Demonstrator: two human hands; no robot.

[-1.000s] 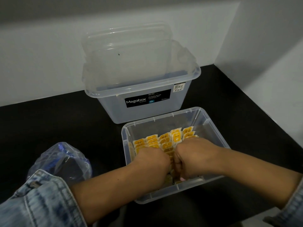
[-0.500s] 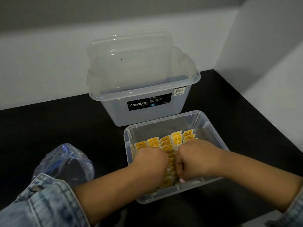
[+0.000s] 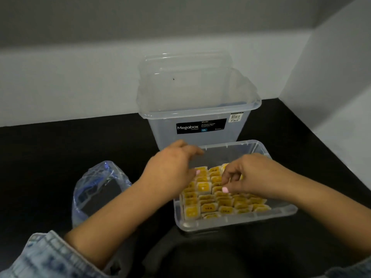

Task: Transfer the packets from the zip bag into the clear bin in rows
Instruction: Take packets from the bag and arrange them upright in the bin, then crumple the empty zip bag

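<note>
Many yellow tea packets stand on edge in rows inside the small clear bin, which sits on the black table. The rows fill the near and middle part of the bin; the far part, next to its back wall, shows bare plastic.

The left hand is over the left far corner of the bin. Its fingers are loosely bent and point toward the far rim, and I see nothing held in them. Whether the fingertips touch the rim I cannot tell, because the picture is blurred there.

The right hand hangs over the packets in the middle of the bin. Its fingers are curled down among the tops of the packets and the thumb is near them, so it seems to pinch one or several packets.

The zip bag, clear with a blue strip, lies on the table left of the bin. Behind the bin stands a bigger Megabox storage box with a clear lid leaning inside it against the white wall.
</note>
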